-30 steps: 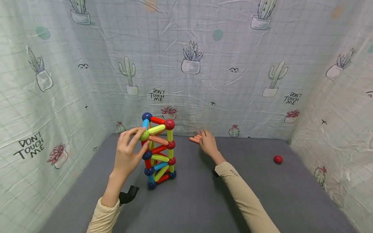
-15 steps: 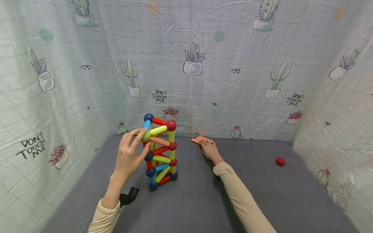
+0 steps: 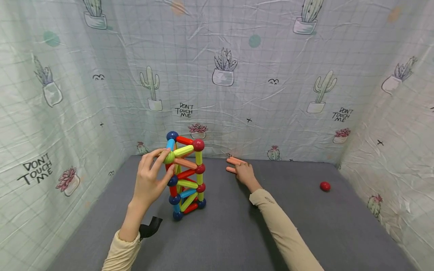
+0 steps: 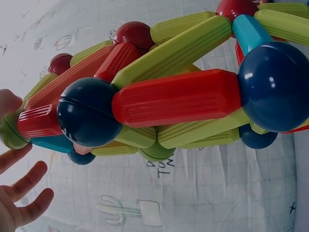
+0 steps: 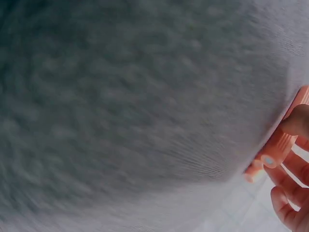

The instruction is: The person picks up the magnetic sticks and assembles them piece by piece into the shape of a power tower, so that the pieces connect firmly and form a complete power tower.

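A tall tower of coloured magnetic rods and balls (image 3: 189,183) stands upright on the table, left of centre. At its upper near corner my left hand (image 3: 149,177) pinches a light green ball (image 3: 169,157) between thumb and fingers. In the left wrist view, the ball (image 4: 13,133) joins a short red rod (image 4: 39,121), and the other fingers stay spread off the tower. Near the back wall my right hand (image 3: 246,174) pinches an orange rod (image 3: 231,170). Other orange rods (image 3: 236,160) lie beside it, partly hidden by the fingers. The right wrist view shows thumb and fingers around an orange rod (image 5: 277,147).
A red ball (image 3: 324,186) lies alone on the right side of the grey table (image 3: 217,241). A black strap (image 3: 150,227) hangs by my left wrist. Cloth walls printed with cacti (image 3: 223,105) enclose the back and both sides.
My right hand has drawn back slightly from the wall, and one orange rod has separated from the others toward me. My left hand keeps its grip on the green ball; the tower is unchanged.
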`<state>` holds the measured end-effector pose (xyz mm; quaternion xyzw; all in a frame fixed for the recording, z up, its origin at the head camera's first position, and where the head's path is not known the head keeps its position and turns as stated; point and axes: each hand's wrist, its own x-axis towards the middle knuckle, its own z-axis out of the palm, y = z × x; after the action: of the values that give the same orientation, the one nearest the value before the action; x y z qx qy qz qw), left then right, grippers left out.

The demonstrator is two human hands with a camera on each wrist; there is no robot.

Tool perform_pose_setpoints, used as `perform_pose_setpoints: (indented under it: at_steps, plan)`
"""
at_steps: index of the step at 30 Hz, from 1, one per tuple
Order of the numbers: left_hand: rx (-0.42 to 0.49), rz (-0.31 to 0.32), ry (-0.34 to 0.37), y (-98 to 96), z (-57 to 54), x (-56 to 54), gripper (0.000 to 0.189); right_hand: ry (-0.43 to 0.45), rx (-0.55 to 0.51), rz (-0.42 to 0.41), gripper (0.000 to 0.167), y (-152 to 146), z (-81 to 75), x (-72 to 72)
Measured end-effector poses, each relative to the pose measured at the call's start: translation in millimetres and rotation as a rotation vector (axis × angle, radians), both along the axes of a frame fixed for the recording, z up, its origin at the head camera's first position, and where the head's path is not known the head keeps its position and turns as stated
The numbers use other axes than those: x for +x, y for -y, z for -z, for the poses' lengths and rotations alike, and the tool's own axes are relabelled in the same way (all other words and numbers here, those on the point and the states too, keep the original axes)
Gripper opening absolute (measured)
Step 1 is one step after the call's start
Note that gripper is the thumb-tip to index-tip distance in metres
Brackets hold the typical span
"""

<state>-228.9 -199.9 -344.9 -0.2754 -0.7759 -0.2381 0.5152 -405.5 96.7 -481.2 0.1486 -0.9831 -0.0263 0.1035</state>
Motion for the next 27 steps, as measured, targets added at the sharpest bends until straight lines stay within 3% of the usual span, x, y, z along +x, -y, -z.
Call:
perform_pose_setpoints:
  at_steps: [3,6,12,15,20,27]
  plan:
    - [-0.001,-0.002,-0.004,-0.2,0.9,-1.0,0.044,-0.100,-0.056,-0.044,0.017,3,-15.0,4.0]
    - [0.003,-0.008,-0.013,-0.7,1.3,-1.5,0.044,-0.151,-0.235,-0.138,0.018,14,-50.9,11.3]
    - [0.008,-0.010,-0.023,-2.0,2.0,-2.8,0.043,0.050,-0.816,-0.395,0.028,50,-153.2,37.8]
    - [0.007,-0.011,-0.024,-1.7,1.7,-2.8,0.043,0.142,-0.983,-0.518,0.034,71,-192.6,51.3]
    - [0.010,-0.008,-0.021,-0.6,1.5,-3.0,0.044,0.239,-1.073,-0.650,0.035,108,-230.9,62.6]
    - [0.007,0.009,-0.013,-1.0,1.3,-3.5,0.045,0.304,-1.054,-0.707,0.033,136,-252.2,84.5]
